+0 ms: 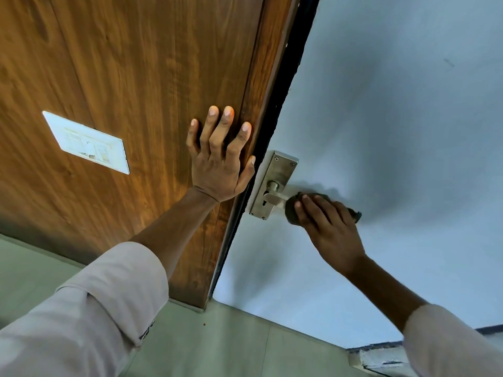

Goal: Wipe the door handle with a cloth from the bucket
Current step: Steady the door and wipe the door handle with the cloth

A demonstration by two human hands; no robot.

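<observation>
- The left hand (pixel 217 161) lies flat on the wood panel (pixel 122 77), fingers (pixel 211 123) spread and released, gripping nothing; the thumb reaches toward the dark gap (pixel 275 110) beside the panel.
- The right hand (pixel 329 227) has its fingers closed around a dark cloth (pixel 292 210), which wraps the outer end of the handle (pixel 275 198).
- The handle is a metal lever on a steel plate (pixel 275 180) with 4 screws and a keyhole, fixed at the left edge of the pale blue door (pixel 381 118).
- Only the inner part of the lever shows bare; the rest is under the cloth and hand.
- A white switch plate (pixel 87 142) sits on the wood panel, well left of the left hand.
- Both arms wear pale rolled sleeves (pixel 117 289).
- Light tiled floor (pixel 231 344) shows below.
</observation>
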